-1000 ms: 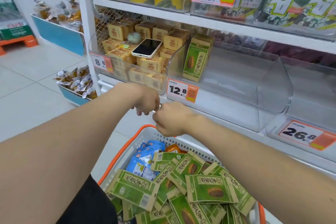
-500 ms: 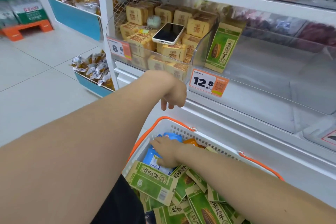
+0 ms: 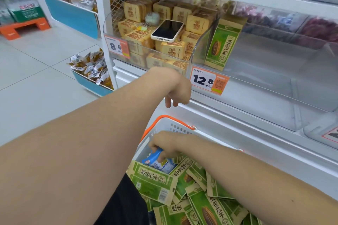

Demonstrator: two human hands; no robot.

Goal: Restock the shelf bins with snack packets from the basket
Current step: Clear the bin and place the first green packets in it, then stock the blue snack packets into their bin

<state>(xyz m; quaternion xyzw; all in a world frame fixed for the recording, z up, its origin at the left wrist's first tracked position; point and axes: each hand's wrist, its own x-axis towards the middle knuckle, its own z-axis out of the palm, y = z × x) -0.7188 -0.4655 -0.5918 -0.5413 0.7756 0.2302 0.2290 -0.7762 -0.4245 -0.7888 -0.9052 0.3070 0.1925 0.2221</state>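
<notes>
**Fig. Head view.** R hand (image 3: 165,144) is down in the basket (image 3: 165,129), fingers curled round the top of a blue packet (image 3: 161,162) that lies among green seed packets (image 3: 153,179). L hand (image 3: 178,88) hangs above the basket, fingers loosely curled downward, holding nothing visible. The clear bin (image 3: 274,87) behind the 12.8 tag (image 3: 208,82) holds one green packet (image 3: 222,45), upright against the divider (image 3: 202,42).

Risks (judged):
- The grip sits on a crumpled edge, so the blue packet may slip on lifting.
- Blue does not match that bin's stock, so it may get misfiled there.
- A phone (image 3: 167,31) lies on tan packets (image 3: 173,51) in the adjacent bin, and a passing arm may knock it off.
- The lone green packet may topple if bumped.
</notes>
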